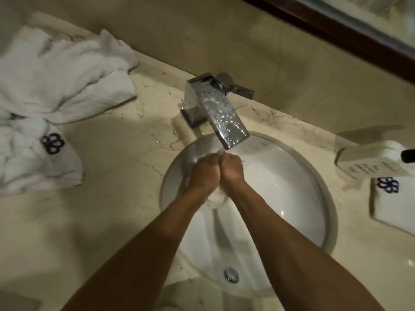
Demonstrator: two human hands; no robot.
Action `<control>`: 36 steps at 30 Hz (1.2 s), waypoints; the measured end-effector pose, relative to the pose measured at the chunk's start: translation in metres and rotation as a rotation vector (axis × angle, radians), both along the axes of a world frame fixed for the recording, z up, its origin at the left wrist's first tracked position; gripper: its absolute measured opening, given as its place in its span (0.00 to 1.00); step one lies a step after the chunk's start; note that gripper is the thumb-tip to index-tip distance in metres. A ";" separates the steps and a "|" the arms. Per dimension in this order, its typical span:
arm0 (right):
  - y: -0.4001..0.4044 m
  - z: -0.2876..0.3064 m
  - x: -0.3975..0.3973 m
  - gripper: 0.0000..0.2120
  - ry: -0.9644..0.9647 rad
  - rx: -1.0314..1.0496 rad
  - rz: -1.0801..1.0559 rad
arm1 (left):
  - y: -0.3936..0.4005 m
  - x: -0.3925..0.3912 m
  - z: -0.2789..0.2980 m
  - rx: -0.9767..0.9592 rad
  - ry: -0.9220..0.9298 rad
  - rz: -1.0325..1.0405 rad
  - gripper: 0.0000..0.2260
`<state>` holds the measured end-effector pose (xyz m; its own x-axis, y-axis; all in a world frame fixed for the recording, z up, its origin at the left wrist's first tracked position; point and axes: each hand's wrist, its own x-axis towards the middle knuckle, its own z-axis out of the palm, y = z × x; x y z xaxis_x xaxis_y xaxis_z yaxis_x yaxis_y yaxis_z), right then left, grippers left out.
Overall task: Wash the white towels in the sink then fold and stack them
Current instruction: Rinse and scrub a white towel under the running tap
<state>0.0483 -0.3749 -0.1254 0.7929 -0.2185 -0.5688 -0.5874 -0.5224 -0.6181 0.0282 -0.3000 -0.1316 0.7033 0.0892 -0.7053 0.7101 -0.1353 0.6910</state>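
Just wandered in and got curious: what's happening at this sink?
A person is washing a small white towel by hand. Both the left hand and right hand hold it bunched up over the sink, right under the faucet. A heap of white towels lies on the counter to the left, and one folded towel sits on the right.

Head view, looking steeply down, close over sink

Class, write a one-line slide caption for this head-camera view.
Both hands, left hand and right hand, wring a white towel under the chrome faucet over the sink.
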 end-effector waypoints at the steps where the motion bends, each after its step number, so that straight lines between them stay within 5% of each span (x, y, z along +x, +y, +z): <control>1: 0.004 -0.001 -0.009 0.17 0.014 0.060 0.007 | 0.002 0.003 0.001 -0.058 0.031 0.127 0.15; 3: 0.017 0.007 -0.024 0.19 0.041 0.217 0.009 | 0.010 0.012 0.001 -0.045 0.082 0.290 0.14; 8: 0.005 0.001 -0.001 0.11 0.023 0.297 -0.205 | -0.006 0.003 0.003 0.064 0.099 0.076 0.17; 14: -0.002 0.002 -0.003 0.17 0.134 0.330 -0.019 | 0.017 0.009 0.011 0.117 0.066 -0.157 0.20; 18: -0.002 -0.012 0.012 0.17 0.071 0.255 -0.089 | 0.007 0.005 0.003 0.155 0.032 -0.250 0.17; 26: -0.028 -0.022 -0.048 0.13 0.135 0.427 -0.197 | 0.023 -0.031 0.009 0.180 -0.092 -0.156 0.20; 29: -0.055 -0.011 -0.051 0.16 0.193 0.755 -0.530 | 0.040 -0.059 0.002 0.024 -0.032 0.057 0.18; 32: -0.076 0.001 -0.064 0.18 0.283 1.108 -0.719 | 0.045 -0.074 0.002 -0.350 0.135 0.347 0.15; 36: -0.068 0.006 -0.088 0.21 0.574 1.241 -0.554 | 0.041 -0.072 0.019 -0.867 0.509 0.501 0.14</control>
<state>-0.0400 -0.4430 -0.1196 0.3790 0.4393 -0.8145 -0.8448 0.5235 -0.1107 -0.0441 -0.2587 -0.1127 0.3379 -0.3798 -0.8611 0.7759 0.6303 0.0264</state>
